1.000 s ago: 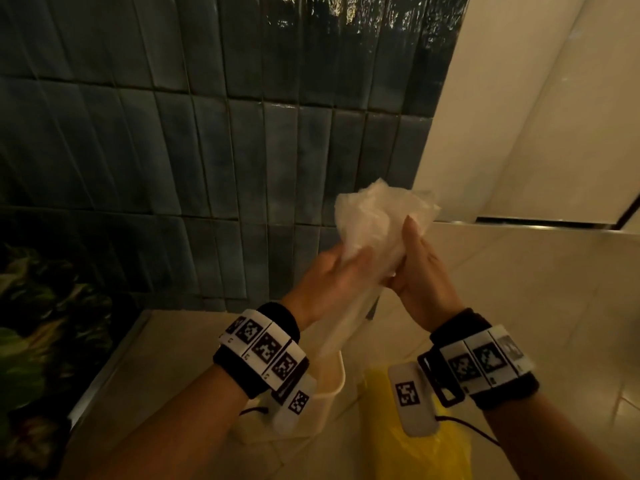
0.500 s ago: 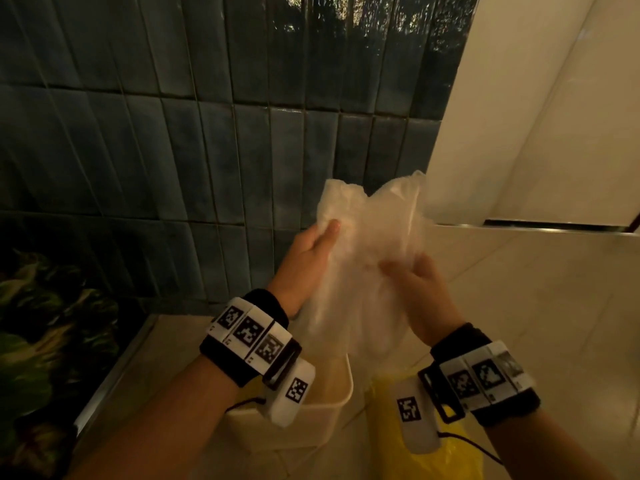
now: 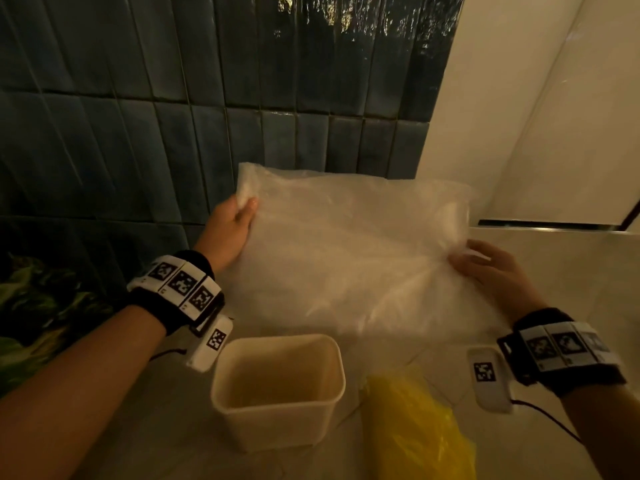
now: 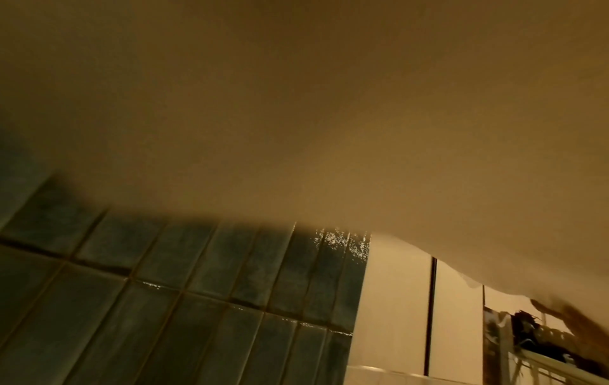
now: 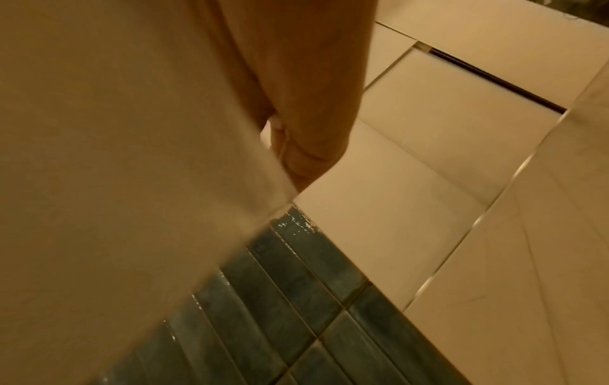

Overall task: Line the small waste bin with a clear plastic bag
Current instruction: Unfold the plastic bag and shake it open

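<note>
A clear plastic bag (image 3: 349,254) is stretched wide in the air between my two hands. My left hand (image 3: 230,225) pinches its upper left corner. My right hand (image 3: 485,268) pinches its right edge lower down. Below the bag a small cream waste bin (image 3: 280,386) stands on the floor, its mouth uncovered and nothing visible inside. In the left wrist view the bag (image 4: 296,104) fills the upper picture as a blur. In the right wrist view the bag (image 5: 115,182) covers the left, with my curled fingers (image 5: 303,156) beside it.
A crumpled yellow plastic bag (image 3: 412,431) lies on the pale floor tiles right of the bin. A dark blue-green tiled wall (image 3: 207,98) rises behind. A cream wall (image 3: 554,116) stands at the right. Green leafy foliage (image 3: 38,313) is at the far left.
The bag was bunched up between both hands held close together. My hands have pulled apart sideways and the bag has spread into a wide sheet. The bin now shows fully below.
</note>
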A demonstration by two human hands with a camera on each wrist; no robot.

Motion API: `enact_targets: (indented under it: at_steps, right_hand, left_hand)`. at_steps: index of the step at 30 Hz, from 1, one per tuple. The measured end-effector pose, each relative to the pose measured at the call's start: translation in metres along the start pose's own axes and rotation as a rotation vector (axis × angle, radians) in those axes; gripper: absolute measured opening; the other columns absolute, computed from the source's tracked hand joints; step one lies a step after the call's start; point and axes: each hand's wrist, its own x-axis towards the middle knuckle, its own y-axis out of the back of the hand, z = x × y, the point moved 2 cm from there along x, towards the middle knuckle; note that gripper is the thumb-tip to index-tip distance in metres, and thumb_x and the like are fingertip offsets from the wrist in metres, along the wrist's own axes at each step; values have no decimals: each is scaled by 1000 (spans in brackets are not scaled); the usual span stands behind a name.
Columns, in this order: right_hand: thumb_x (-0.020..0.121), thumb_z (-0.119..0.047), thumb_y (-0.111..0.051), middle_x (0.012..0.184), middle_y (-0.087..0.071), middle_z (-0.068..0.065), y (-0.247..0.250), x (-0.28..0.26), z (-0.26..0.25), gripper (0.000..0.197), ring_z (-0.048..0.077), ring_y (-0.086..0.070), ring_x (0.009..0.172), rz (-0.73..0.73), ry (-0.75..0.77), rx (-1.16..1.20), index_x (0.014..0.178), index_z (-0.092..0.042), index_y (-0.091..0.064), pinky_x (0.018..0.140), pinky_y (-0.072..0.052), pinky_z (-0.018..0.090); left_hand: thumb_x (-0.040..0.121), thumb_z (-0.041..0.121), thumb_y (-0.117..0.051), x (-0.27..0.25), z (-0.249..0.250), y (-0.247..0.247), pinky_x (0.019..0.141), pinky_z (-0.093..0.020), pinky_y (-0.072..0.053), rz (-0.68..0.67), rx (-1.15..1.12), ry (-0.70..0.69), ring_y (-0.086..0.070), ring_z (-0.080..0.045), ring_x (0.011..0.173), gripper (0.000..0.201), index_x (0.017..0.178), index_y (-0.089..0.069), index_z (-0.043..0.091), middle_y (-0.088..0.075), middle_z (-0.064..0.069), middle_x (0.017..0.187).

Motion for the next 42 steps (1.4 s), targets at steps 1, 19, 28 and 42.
enact_targets:
  at_steps: [1, 19, 28, 42]
  right_hand:
    - [45, -51, -83, 81, -74, -1, 3, 2, 4, 69, 8, -70, 69, -6, -17, 20, 103, -18, -65, 58, -56, 18]
    - [85, -18, -65, 108, -60, -9, -114, -4, -82, 30, -2, -56, 98, -205, 668, -473, 114, -21, -58, 85, -42, 7]
    - [95, -15, -48, 110, -58, -23, -85, -2, -74, 29, -33, -47, 91, -80, 619, -434, 120, -26, -60, 82, -37, -6]
    - [92, -32, -35, 131, -25, -52, -61, -85, -20, 40, -28, -27, 120, -671, 527, -823, 126, -54, -37, 98, -23, -5]
  left_hand:
    - [98, 32, -38, 1, 0, 2, 86, -25, -35, 4, 7, 0, -51, -15, 100, 40, 123, -54, 5, -55, -4, 105]
    - [70, 22, -78, -42, 66, -43, 73, -33, -49, -265, -311, -163, -58, -17, 79, 43, 95, -49, 1, -57, -9, 87]
    - [79, 50, -63, -43, 52, -43, 81, -40, -58, -394, -392, 136, -72, -20, 85, 39, 98, -70, 16, -76, -6, 91]
    - [98, 33, -38, 44, 48, 8, 93, -39, -51, 120, -543, 165, -61, -25, 107, 41, 131, -50, 12, -62, -11, 123]
